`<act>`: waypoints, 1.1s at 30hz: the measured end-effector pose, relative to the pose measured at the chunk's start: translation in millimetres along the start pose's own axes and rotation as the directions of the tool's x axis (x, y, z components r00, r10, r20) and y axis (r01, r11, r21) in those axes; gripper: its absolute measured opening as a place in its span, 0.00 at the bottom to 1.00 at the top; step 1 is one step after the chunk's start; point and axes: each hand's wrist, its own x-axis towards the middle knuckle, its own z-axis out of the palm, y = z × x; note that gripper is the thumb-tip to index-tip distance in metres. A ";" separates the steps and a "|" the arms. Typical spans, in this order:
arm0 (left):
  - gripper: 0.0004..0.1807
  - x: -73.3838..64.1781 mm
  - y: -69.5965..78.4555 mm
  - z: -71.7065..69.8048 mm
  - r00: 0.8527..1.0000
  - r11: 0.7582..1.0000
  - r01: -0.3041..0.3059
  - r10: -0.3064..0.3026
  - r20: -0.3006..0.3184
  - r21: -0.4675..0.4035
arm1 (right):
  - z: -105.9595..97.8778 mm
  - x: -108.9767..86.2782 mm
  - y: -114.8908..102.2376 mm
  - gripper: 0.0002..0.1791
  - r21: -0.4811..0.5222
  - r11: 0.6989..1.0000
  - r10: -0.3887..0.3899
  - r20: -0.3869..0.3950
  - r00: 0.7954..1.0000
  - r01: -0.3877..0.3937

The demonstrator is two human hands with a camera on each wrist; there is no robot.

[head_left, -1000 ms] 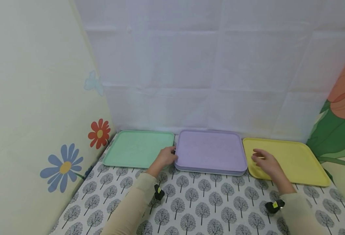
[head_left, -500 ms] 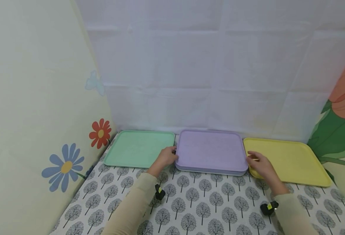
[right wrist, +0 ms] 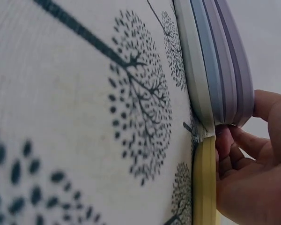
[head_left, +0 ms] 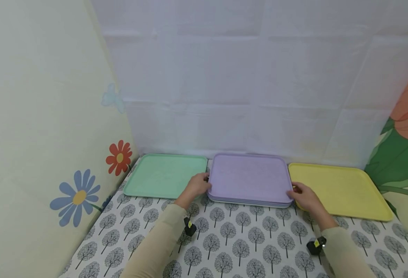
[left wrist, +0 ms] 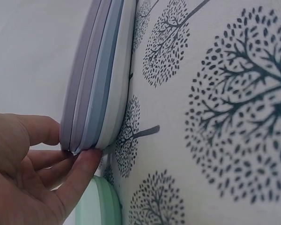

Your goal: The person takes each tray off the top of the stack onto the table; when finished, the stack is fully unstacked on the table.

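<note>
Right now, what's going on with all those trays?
A person's left grip pinches the left edge of a purple-topped stack of trays, and their right grip pinches the right edge. At this moment the stack rests on the tree-print cloth. A green tray lies to its left and a yellow tray to its right.

Dim, even light; shadows soft. Head view slightly soft. Right wrist view: near corner of tablecloth blurred.
</note>
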 end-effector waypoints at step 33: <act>0.37 -7.8 -2.3 -25.2 0.977 0.765 0.109 0.037 0.212 -0.635 | -2.0 0.9 12.2 0.40 0.095 0.994 -0.058 0.100 0.993 0.049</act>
